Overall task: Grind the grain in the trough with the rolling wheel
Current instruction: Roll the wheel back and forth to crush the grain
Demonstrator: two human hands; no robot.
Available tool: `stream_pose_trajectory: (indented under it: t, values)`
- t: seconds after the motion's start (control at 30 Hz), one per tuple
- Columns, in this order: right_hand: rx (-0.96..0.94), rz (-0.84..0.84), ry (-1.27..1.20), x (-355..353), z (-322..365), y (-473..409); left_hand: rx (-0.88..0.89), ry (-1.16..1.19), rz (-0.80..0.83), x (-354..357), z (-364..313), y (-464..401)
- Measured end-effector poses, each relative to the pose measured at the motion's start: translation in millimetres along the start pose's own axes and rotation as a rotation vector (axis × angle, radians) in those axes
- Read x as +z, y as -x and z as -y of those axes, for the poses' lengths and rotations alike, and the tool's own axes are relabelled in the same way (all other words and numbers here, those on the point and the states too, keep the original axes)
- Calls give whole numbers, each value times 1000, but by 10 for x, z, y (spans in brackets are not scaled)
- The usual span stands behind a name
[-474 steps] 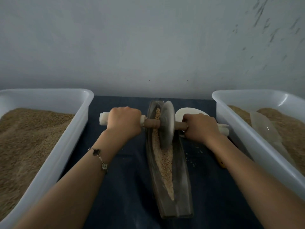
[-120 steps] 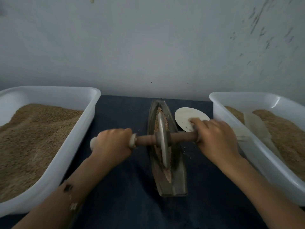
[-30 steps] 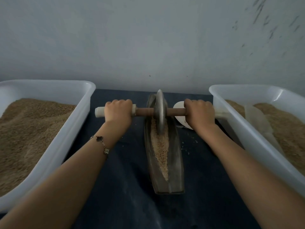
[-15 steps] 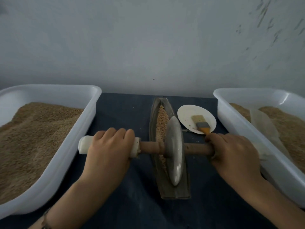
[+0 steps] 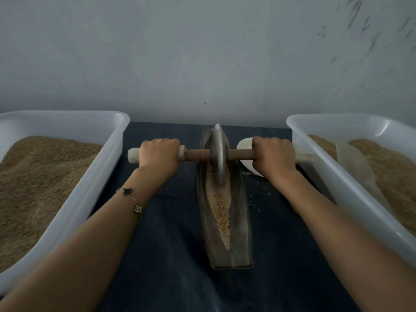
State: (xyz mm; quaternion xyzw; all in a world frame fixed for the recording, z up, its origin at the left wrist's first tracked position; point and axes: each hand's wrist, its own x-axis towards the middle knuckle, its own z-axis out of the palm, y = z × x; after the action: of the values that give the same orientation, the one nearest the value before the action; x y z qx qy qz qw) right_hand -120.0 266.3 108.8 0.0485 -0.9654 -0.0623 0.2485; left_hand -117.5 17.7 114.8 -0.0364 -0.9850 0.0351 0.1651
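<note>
the wooden axle (image 5: 198,154) is grasped by the left hand (image 5: 158,157) and right hand (image 5: 273,157), fingers curled round it. the rolling wheel (image 5: 218,155) is stood upright at the far end of the trough (image 5: 242,221), on the grain (image 5: 219,202).

Dim, flat, bluish light fills the place, seemingly from above or behind though I can't tell, throwing only soft shadows on the dark cloth (image 5: 171,255), while the wide lens bows the white tubs (image 5: 74,206) outward (forearms smear softly near the bottom edge).
</note>
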Motion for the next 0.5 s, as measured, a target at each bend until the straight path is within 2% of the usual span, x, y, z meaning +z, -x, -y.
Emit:
stream_pose_trajectory:
  t: [0.23, 0.37, 0.5]
  values:
    - [-20, -33, -132, -200, -78, 682, 145, -77, -165, -309, -90, 607]
    - [-46, -122, -198, -481, -155, 1185, 260, 47, -315, -579, -63, 1206]
    - [-116, -183, -197, -659, -209, 1266, 262, 122, -288, -612, 34, 1372]
